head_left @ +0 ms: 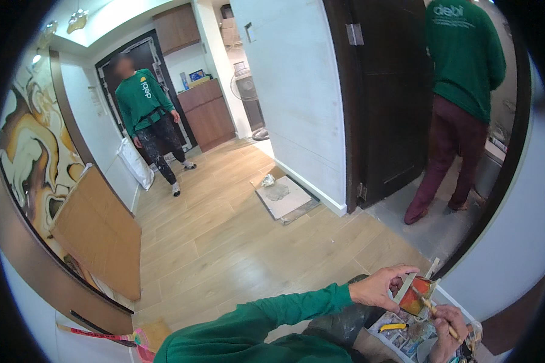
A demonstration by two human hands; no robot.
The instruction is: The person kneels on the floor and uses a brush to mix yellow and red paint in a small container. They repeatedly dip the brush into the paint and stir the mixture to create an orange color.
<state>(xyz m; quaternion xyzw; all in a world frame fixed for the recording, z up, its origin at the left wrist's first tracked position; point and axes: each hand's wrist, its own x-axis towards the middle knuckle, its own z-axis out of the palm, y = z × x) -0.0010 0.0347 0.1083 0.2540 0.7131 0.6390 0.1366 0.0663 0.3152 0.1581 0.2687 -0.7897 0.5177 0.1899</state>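
At the lower right, my left hand (381, 289) grips a small box-like container (413, 296) with red-orange and greenish sides and a pale edge. My right hand (451, 327) is closed round a slim wooden-handled brush (430, 305), its tip against or just in front of the container; its bristles are too small to make out. Beneath both hands sits a pale tray (386, 346) of small tools and bits. A yellow-handled cutter (392, 327) lies in it.
Two people in green shirts are nearby: one standing (145, 103) at the far left, one (463, 91) beyond the dark door (390, 97). A cardboard sheet (100, 236) leans at left. A stained board (284, 198) lies on the wood floor. A wall (502, 242) rises at right.
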